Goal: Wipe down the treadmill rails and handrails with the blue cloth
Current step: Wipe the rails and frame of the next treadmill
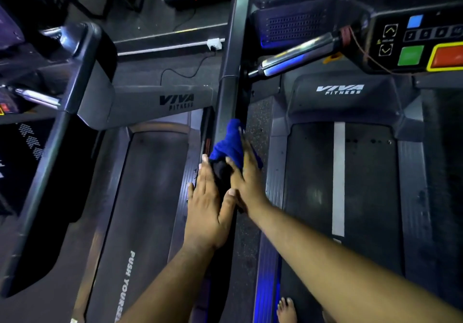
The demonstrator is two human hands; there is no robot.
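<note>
The blue cloth is wrapped over a dark handrail that runs up the middle of the view between two treadmills. My right hand lies on the cloth's near end, fingers over it on the rail's right side. My left hand rests flat on the same rail just below the cloth, fingers straight, thumb across the rail's top. A chrome handlebar branches right from the rail toward the console.
The left treadmill's belt and the right treadmill's belt flank the rail. A second grey upright stands at left. A bare foot stands at the bottom on the right deck. Cables lie on the floor beyond.
</note>
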